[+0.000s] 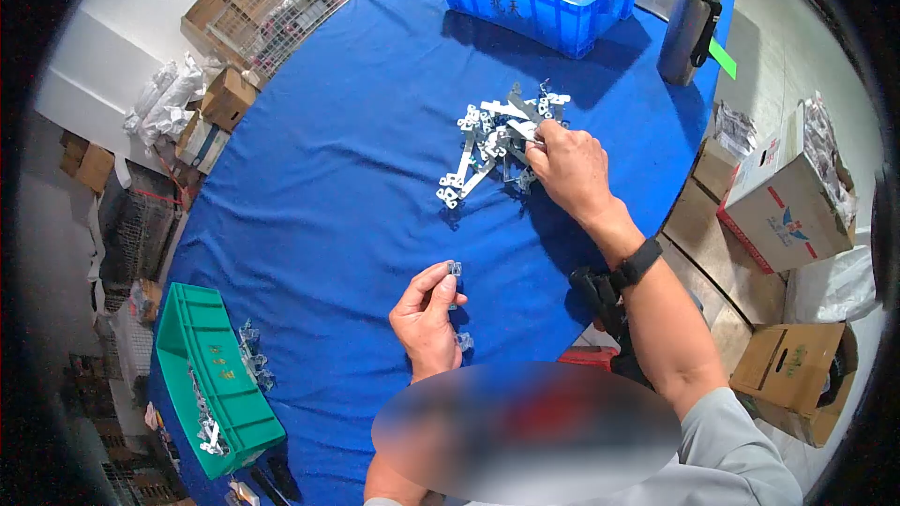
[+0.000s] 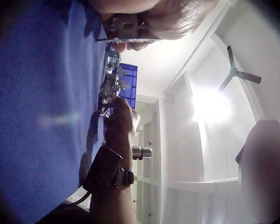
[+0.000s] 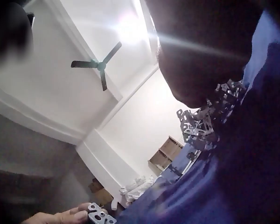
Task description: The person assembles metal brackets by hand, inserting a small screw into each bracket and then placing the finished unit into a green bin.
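Note:
A pile of small metal brackets (image 1: 487,136) lies on the blue cloth. At the pile's right side the right hand (image 1: 574,164) pinches a flat metal piece (image 1: 525,129) between thumb and fingers. Nearer the body, the left hand (image 1: 427,319) pinches a small metal part (image 1: 455,269) between thumb and forefinger. In the right wrist view that part (image 3: 100,215) shows holes, with the left fingertips (image 3: 81,215) against it. Just beside the left hand, another small piece (image 1: 464,342) lies on the cloth. The left wrist view shows the held part (image 2: 127,28) close up, partly covered by fingers.
A green bin (image 1: 220,365) with metal parts inside stands at the left, more parts (image 1: 255,356) beside it. A blue crate (image 1: 534,5) holding a plastic bag and a steel bottle (image 1: 689,28) stand at the back. Cardboard boxes (image 1: 783,197) are beyond the right edge.

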### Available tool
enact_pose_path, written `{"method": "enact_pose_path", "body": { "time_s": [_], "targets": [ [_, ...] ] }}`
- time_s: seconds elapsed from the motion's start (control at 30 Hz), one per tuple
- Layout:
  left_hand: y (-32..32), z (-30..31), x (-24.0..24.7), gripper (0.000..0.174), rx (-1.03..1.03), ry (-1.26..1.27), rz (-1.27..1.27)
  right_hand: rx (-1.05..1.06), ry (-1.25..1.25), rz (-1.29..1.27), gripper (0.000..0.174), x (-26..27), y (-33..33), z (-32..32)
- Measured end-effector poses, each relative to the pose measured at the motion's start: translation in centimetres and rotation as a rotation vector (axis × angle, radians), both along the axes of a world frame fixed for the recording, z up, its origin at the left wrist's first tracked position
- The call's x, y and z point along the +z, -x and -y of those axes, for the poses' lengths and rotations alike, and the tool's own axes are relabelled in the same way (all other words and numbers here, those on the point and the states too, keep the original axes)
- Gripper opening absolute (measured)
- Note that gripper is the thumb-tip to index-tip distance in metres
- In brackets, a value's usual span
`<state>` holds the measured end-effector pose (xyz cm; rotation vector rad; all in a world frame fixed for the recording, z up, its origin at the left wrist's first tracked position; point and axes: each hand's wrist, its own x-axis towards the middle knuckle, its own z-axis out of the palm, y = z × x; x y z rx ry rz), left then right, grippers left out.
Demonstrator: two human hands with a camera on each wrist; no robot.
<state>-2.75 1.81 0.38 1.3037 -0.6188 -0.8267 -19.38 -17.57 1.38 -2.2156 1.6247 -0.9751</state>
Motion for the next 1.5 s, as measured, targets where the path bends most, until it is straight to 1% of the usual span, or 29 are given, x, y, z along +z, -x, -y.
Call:
{"method": "enact_pose_path", "body": {
  "time_s": [0.03,0.1,0.13,0.2,0.23,0.27,0.33,0.4,0.47,0.53,0.6,0.63,0.67,0.73,0.77,0.8,0.93,1.03,1.13,1.17,1.2,1.23,1.27,1.33,1.37,1.43,1.5],
  "targets": [
    [0.0,0.0,0.1,0.018,-0.005,-0.014,0.0,0.0,0.002,0.001,0.021,0.1,-0.1,-0.1],
    [0.0,0.1,0.0,0.017,-0.009,0.01,-0.007,0.101,0.072,0.044,0.021,0.3,-0.3,-0.6],
    [0.0,0.2,-0.1,0.017,-0.015,0.03,-0.014,0.102,0.073,0.045,0.021,0.3,-0.3,-0.6],
    [0.0,0.1,-0.1,0.017,-0.016,0.019,-0.006,0.083,0.123,0.137,0.021,-0.1,-0.2,-0.6],
    [0.0,0.1,0.0,0.017,-0.017,0.008,0.002,0.034,0.14,0.145,0.022,-0.3,-0.1,-0.1],
    [0.0,0.0,0.0,0.017,-0.017,0.008,0.002,0.034,0.14,0.145,0.022,-0.4,0.2,-0.2],
    [-0.1,0.0,-0.1,0.016,-0.027,0.011,-0.017,0.107,0.056,0.07,0.023,0.1,0.3,-0.8],
    [-0.1,0.2,0.0,0.016,-0.026,0.017,-0.012,0.154,0.058,0.094,0.022,0.2,0.3,-1.1],
    [0.0,0.1,0.0,0.016,-0.02,0.02,-0.009,0.129,0.051,0.272,0.02,0.2,0.6,-0.8],
    [0.0,0.2,0.0,0.016,-0.024,0.023,-0.022,0.181,0.03,0.305,0.018,1.3,0.5,-1.8],
    [0.1,0.3,-0.2,0.017,-0.008,0.004,-0.033,0.317,0.008,0.351,0.018,1.9,-0.5,-3.7],
    [0.0,0.3,-0.2,0.018,-0.018,0.005,-0.021,0.364,-0.084,0.346,0.017,2.0,-0.9,-4.5],
    [-0.1,0.3,-0.2,0.018,-0.025,0.004,-0.006,0.422,-0.07,0.399,0.016,1.7,-1.3,-5.0],
    [-0.4,0.2,0.3,0.019,-0.051,-0.012,-0.08,0.458,-0.057,0.404,0.014,1.5,-1.7,-5.6],
    [-0.9,-0.1,0.8,0.02,-0.075,-0.036,-0.059,0.472,-0.111,0.388,0.014,1.7,-1.7,-5.8],
    [-1.6,-0.4,1.2,0.019,-0.085,-0.062,-0.024,0.482,-0.162,0.365,0.013,1.8,-1.7,-5.8],
    [-7.1,-2.6,2.4,0.018,-0.014,-0.038,0.169,0.526,-0.144,0.386,0.016,1.4,-2.5,-5.9],
    [-12.8,-4.9,3.5,0.018,0.067,-0.135,0.32,0.538,-0.17,0.329,0.017,1.6,-2.5,-6.4],
    [-18.9,-7.5,4.2,0.018,0.153,-0.281,0.569,0.564,-0.188,0.349,0.017,1.7,-2.5,-6.8],
    [-20.8,-8.3,4.3,0.018,0.188,-0.287,0.606,0.565,-0.185,0.352,0.017,1.7,-2.4,-6.7],
    [-22.8,-9.3,4.4,0.019,0.201,-0.366,0.732,0.568,-0.177,0.346,0.017,1.6,-2.4,-6.7],
    [-24.4,-10.0,4.5,0.019,0.224,-0.42,0.804,0.571,-0.169,0.339,0.017,1.6,-2.3,-6.7],
    [-26.6,-10.8,4.3,0.019,0.229,-0.483,1.016,0.57,-0.167,0.339,0.017,1.7,-2.2,-6.7],
    [-29.4,-12.2,3.7,0.02,0.234,-0.511,1.261,0.573,-0.215,0.338,0.016,1.7,-2.3,-6.8],
    [-30.6,-12.9,3.3,0.02,0.235,-0.505,1.262,0.572,-0.21,0.338,0.016,1.5,-2.4,-6.8],
    [-31.7,-13.6,3.0,0.02,0.264,-0.642,1.39,0.593,-0.185,0.378,0.016,1.0,-2.4,-6.8],
    [-31.8,-13.7,3.1,0.021,0.292,-0.621,1.382,0.585,-0.192,0.36,0.016,1.2,-2.3,-6.9]
  ]
}}
